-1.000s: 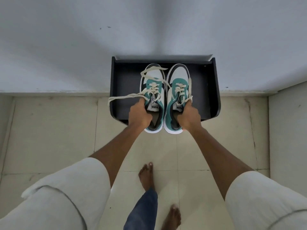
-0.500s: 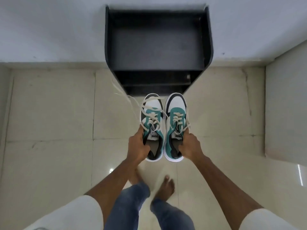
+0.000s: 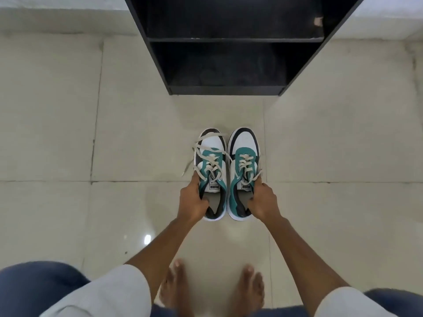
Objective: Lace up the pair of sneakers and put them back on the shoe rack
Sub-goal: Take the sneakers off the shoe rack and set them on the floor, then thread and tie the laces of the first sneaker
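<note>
Holding: my left hand (image 3: 193,202) and right hand (image 3: 263,202), each grip pinching a sneaker collar
Sneakers (image 3: 211,170): kept paired, laces loose
Rack (image 3: 225,89): ahead, open for them

You're looking down at a floor (image 3: 68,133) of large, pale, glossy tiles with thin grout lines and a small bright glare spot. A black shoe rack (image 3: 225,90) stands on it straight ahead of you, its dark shelves open toward you. Your two bare feet (image 3: 212,287) are planted on the tiles near the bottom edge. The pair of sneakers (image 3: 227,172) sits low over the tiles between feet and rack; whether the soles touch can't be told.
</note>
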